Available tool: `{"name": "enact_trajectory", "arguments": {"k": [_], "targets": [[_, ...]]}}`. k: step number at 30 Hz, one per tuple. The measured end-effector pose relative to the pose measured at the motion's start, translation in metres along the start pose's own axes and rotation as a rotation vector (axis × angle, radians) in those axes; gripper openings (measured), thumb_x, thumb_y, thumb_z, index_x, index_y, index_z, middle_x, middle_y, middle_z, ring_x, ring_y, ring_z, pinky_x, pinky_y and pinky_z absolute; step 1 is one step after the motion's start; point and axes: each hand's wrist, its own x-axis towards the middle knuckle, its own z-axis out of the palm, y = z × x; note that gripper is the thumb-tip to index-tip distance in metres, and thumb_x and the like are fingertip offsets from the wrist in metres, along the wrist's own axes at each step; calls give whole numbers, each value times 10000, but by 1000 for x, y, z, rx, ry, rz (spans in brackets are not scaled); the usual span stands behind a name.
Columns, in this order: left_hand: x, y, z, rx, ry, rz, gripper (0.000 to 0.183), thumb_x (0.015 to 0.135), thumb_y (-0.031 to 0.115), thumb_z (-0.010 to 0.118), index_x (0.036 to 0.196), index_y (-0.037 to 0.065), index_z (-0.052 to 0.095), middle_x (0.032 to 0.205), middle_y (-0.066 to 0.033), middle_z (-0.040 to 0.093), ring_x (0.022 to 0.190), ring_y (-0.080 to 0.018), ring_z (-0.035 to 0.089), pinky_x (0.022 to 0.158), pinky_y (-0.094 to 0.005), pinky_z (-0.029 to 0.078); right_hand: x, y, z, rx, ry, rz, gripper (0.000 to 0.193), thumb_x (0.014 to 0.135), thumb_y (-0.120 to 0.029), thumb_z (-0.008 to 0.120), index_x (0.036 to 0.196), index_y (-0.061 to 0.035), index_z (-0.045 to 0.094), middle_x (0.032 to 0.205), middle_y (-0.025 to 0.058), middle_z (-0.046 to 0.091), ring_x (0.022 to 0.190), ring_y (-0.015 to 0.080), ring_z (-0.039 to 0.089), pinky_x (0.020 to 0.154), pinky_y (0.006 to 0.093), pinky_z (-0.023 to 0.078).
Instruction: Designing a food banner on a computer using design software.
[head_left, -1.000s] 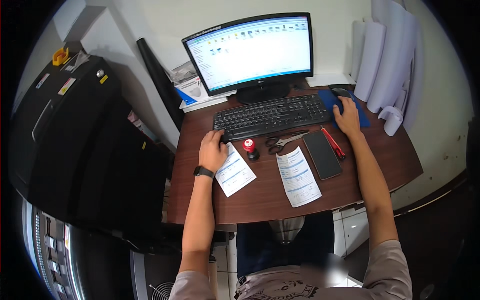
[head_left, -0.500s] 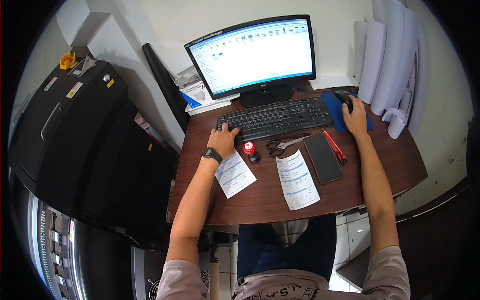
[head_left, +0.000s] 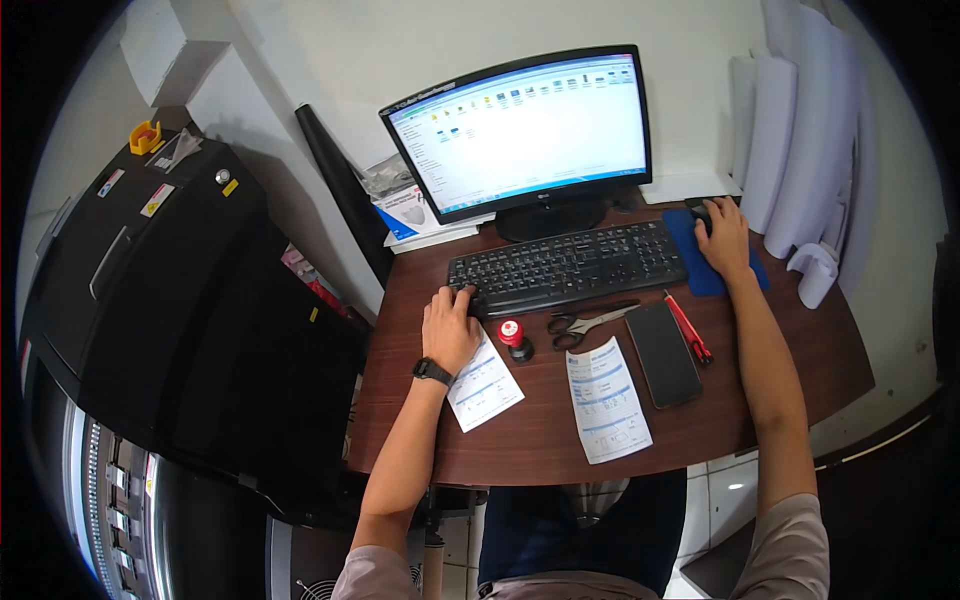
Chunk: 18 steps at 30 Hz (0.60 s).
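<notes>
My left hand [head_left: 450, 328] rests at the lower left corner of a black keyboard [head_left: 570, 266], its fingers loosely bent and slightly apart, the thumb side touching the corner keys. Under that wrist, which wears a black watch, lies a printed paper slip [head_left: 487, 392], partly covered. My right hand [head_left: 724, 240] is curled over a black computer mouse [head_left: 704, 216] on a blue mouse pad [head_left: 708, 279]; the hand hides much of the mouse. Beyond the keyboard stands a lit monitor [head_left: 525, 130] displaying a window of small icons.
In front of the keyboard lie a red-topped stamp [head_left: 513, 337], scissors [head_left: 590, 322], a dark phone [head_left: 664, 355], a red cutter [head_left: 688, 330] and another slip [head_left: 608, 402]. White paper rolls [head_left: 815, 140] lean at right. A large black machine [head_left: 180, 310] stands left of the wooden desk [head_left: 520, 455].
The whole view has shifted, so the desk sits lower and farther right. My left fingers have drawn back from the keys toward the keyboard's corner. My right fingers now cover more of the mouse.
</notes>
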Motion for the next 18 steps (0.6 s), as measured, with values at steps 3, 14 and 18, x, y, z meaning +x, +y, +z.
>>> {"name": "enact_trajectory", "arguments": {"k": [3, 14, 18], "targets": [[0, -6, -1, -37, 11, -23, 454, 802, 56, 643, 1256, 53, 655, 1099, -129, 579, 1048, -322, 574, 903, -442, 469, 4, -7, -4, 113, -115, 61, 424, 887, -198, 684, 1275, -29, 652, 1298, 175, 593, 1277, 378, 539, 1066, 493, 453], [4, -5, 3, -102, -42, -2, 459, 806, 81, 646, 1263, 32, 659, 1135, -138, 590, 1063, -319, 579, 926, -435, 464, 7, -11, -12, 187, -228, 77, 398, 887, -121, 696, 1278, -51, 667, 1306, 153, 597, 1221, 360, 567, 1047, 435, 488], [3, -5, 2, -114, -39, -15, 455, 803, 72, 640, 1255, 26, 662, 1113, -142, 592, 1053, -325, 578, 928, -437, 461, 8, -16, -13, 155, -261, 102, 399, 892, -154, 702, 1281, -65, 676, 1305, 148, 599, 1230, 353, 565, 1051, 427, 486]]}}
